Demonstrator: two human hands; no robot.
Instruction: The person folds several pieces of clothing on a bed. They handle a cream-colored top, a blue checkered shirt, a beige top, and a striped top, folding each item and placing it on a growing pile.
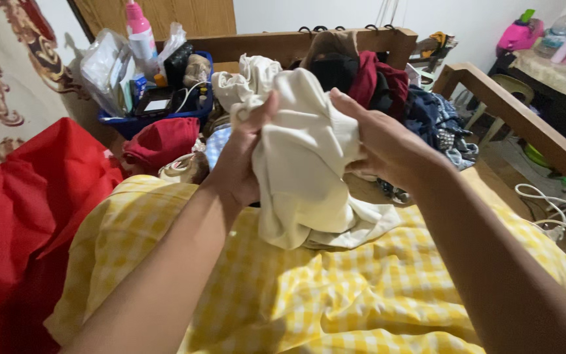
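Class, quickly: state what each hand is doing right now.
Left hand: closed, gripping the cream-white cotton garment.
Right hand: closed on the same garment.

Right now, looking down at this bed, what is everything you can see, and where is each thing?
cream garment: one, off-white, held up over the bed in both hands
checked sheet: one, yellow and white, spread across the bed
red cloth: one, red, at the left edge
folded red garment: one, red, beside the basket
blue basket: one, blue, far left, filled with toiletries
pink-capped bottle: one, pink and white, standing in the basket
clothes pile: one heap, dark red, black, blue, at the headboard
wooden headboard: one, brown, behind the pile
white cable: one, white, right of the bed
left hand: grip shut on the cream garment
right hand: grip shut on the cream garment
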